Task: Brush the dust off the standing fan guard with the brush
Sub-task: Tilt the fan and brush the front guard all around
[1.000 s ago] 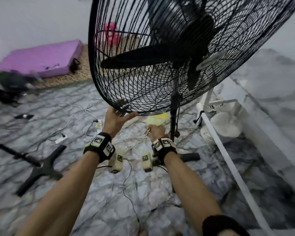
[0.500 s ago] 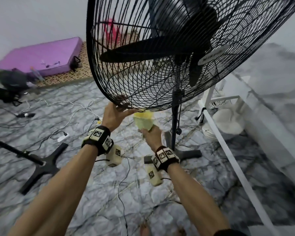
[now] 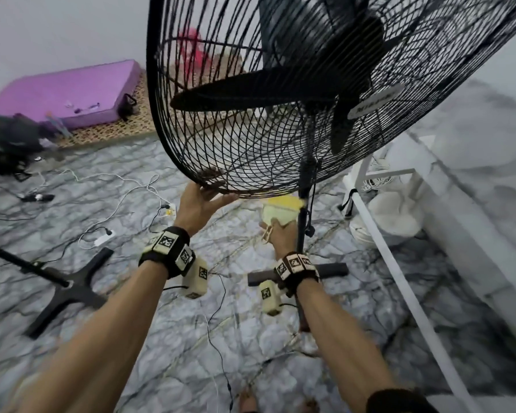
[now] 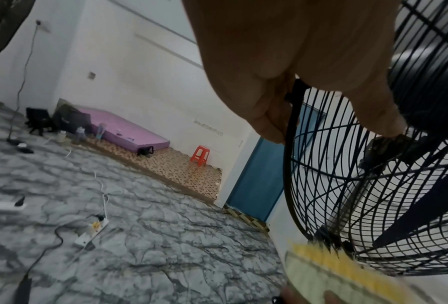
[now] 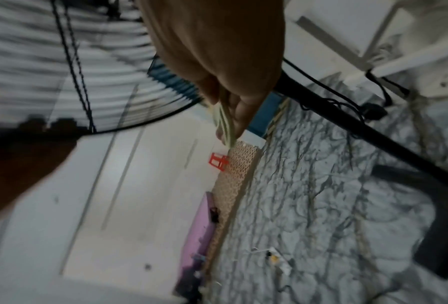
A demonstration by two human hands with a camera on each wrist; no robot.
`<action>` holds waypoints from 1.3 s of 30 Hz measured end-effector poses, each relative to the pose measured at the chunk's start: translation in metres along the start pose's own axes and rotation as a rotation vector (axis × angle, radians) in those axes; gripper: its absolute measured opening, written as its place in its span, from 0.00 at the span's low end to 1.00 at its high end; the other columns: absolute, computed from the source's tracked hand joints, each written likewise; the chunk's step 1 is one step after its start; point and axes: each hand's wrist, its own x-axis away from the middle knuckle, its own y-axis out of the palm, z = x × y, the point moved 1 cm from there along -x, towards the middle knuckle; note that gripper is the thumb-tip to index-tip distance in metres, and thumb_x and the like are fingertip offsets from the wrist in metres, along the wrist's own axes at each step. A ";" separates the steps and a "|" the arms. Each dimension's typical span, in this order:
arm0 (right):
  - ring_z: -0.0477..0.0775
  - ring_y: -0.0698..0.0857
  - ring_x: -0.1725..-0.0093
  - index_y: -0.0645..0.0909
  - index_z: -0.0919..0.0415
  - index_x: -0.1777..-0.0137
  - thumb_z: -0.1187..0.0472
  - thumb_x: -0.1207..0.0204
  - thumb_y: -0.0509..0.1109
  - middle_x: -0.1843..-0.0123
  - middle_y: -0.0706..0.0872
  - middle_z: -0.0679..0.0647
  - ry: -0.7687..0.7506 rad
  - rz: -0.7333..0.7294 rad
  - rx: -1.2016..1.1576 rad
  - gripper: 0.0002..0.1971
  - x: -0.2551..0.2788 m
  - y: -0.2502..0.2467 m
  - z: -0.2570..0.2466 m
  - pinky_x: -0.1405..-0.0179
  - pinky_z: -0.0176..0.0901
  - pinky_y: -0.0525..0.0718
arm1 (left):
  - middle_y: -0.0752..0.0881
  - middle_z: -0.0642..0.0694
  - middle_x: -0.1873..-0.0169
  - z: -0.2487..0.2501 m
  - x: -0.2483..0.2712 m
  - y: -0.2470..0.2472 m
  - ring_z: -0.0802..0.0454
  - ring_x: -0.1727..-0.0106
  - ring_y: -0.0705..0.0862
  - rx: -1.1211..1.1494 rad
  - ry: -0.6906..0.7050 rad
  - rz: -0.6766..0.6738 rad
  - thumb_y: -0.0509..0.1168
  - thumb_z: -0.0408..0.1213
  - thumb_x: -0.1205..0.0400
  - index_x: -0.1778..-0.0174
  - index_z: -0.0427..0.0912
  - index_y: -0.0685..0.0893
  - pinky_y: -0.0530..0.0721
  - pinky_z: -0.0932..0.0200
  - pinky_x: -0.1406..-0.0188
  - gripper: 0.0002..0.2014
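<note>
Black wire fan guard (image 3: 251, 162) fills the head view w/ the left hand (image 3: 201, 201) gripping its bottom rim, fingers curled over the wire, while the right hand (image 3: 280, 234) grips the pale brush (image 3: 280, 211), yellow bristles up just under the rim: brushing step in hand, next prob. a sweep along the lower wires. Left wrist: fingers (image 4: 267, 115) hooked on the rim, brush (image 4: 329, 273) below. Right wrist, blurry: fingers (image 5: 239, 115) pinch the handle.

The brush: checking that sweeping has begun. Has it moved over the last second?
Yes. The brush has risen toward the guard's bottom rim, right hand holding it.
</note>
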 end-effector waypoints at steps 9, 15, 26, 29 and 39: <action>0.38 0.85 0.74 0.81 0.63 0.41 0.58 0.12 0.67 0.55 0.91 0.60 -0.339 0.015 0.367 0.08 0.030 -0.030 -0.034 0.69 0.32 0.83 | 0.83 0.34 0.27 -0.018 -0.003 0.033 0.42 0.27 0.84 0.222 -0.098 0.125 0.84 0.37 0.26 0.24 0.35 0.77 0.88 0.63 0.43 0.36; 0.50 0.85 0.69 0.83 0.65 0.45 0.59 0.14 0.69 0.66 0.84 0.47 -0.597 0.000 0.400 0.08 0.047 -0.017 -0.048 0.69 0.44 0.82 | 0.91 0.38 0.41 -0.019 -0.004 0.033 0.51 0.42 0.90 0.141 -0.094 0.159 0.85 0.53 0.29 0.36 0.33 0.83 0.89 0.51 0.39 0.35; 0.39 0.81 0.74 0.81 0.64 0.47 0.60 0.13 0.68 0.65 0.84 0.49 -0.485 -0.072 0.455 0.06 0.036 -0.035 -0.056 0.72 0.36 0.78 | 0.94 0.43 0.46 -0.014 -0.003 0.033 0.51 0.47 0.92 0.114 -0.087 0.233 0.84 0.59 0.34 0.41 0.37 0.89 0.91 0.42 0.38 0.34; 0.39 0.85 0.73 0.82 0.67 0.46 0.61 0.15 0.68 0.57 0.89 0.56 -0.363 0.062 0.376 0.08 0.025 -0.046 -0.058 0.67 0.45 0.87 | 0.94 0.44 0.49 -0.019 -0.001 0.035 0.54 0.50 0.91 0.088 -0.091 0.201 0.84 0.59 0.33 0.45 0.36 0.90 0.91 0.42 0.41 0.32; 0.59 0.90 0.68 0.85 0.65 0.54 0.58 0.18 0.70 0.64 0.90 0.60 -0.416 0.025 0.414 0.10 0.030 -0.057 -0.064 0.69 0.54 0.89 | 0.82 0.42 0.28 -0.020 0.003 0.062 0.38 0.24 0.82 0.355 -0.240 0.179 0.89 0.53 0.35 0.21 0.39 0.69 0.85 0.38 0.30 0.53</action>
